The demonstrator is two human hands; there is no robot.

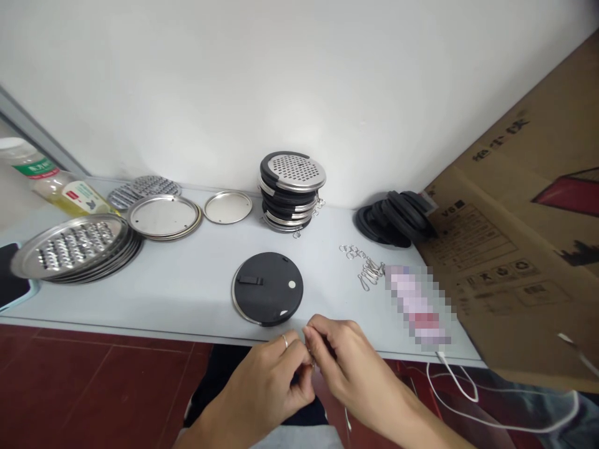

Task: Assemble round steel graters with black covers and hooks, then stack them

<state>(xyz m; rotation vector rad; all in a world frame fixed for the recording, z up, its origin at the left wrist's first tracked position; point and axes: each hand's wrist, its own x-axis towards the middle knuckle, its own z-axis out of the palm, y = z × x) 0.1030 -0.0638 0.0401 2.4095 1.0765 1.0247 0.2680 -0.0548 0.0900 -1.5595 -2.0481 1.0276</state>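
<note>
My left hand [266,380], with a ring on one finger, is closed in a pinch just in front of the table's near edge. Against its fingertips my right hand [341,358] pinches too. Whatever lies between them is tiny and mostly covered by the fingers; only a small glint shows. Just beyond the hands a round black disc [269,299] with a metal rim lies flat, bearing a slot-like clip and a whitish dot. To its right are small wire rings [353,252] and elongated metal clips [367,277].
A stack of black-edged round graters [297,171] stands at the back. Metal grater plates [75,246], plain round lids [163,215] and an oil bottle [70,190] are left. Black rings [393,218] lie beside a cardboard box [515,249]; a white cable [505,427] hangs right.
</note>
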